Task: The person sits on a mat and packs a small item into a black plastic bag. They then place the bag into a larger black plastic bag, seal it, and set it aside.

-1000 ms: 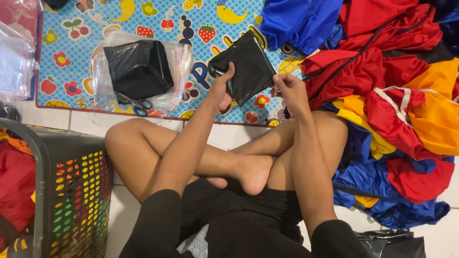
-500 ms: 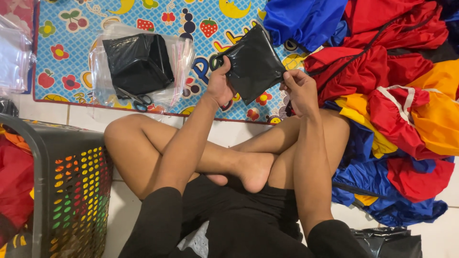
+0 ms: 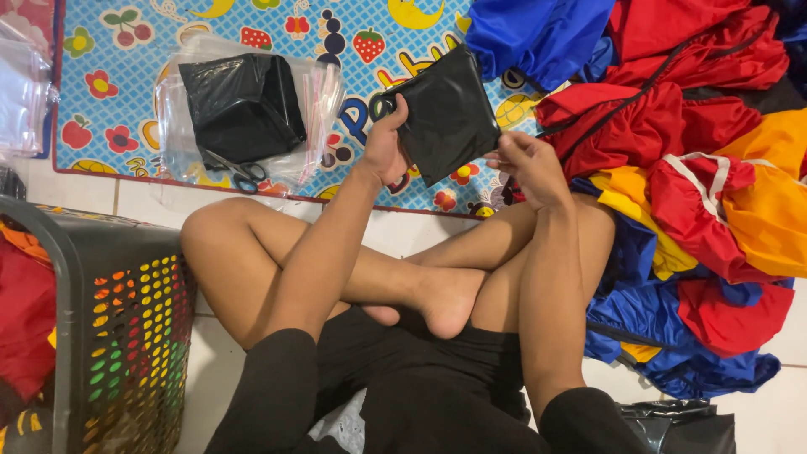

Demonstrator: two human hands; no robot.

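Note:
I sit cross-legged on a tiled floor. My left hand (image 3: 386, 150) grips the near left edge of a folded black fabric piece (image 3: 447, 111), held up over a colourful play mat (image 3: 126, 84). My right hand (image 3: 528, 166) pinches the same piece at its right corner, fingers closed on the edge. To the left on the mat lies another folded black piece (image 3: 239, 105) on top of clear plastic bags (image 3: 319, 92), with small scissors (image 3: 239, 172) at its near edge.
A heap of red, blue and yellow garments (image 3: 689, 168) fills the right side. A dark perforated laundry basket (image 3: 109, 319) holding coloured cloth stands at my left. More clear bags (image 3: 21, 92) lie at the far left. A black bag (image 3: 681, 424) sits by my right knee.
Both hands have shifted slightly right with the black piece, which now tilts more on its corner. The view has drifted a little.

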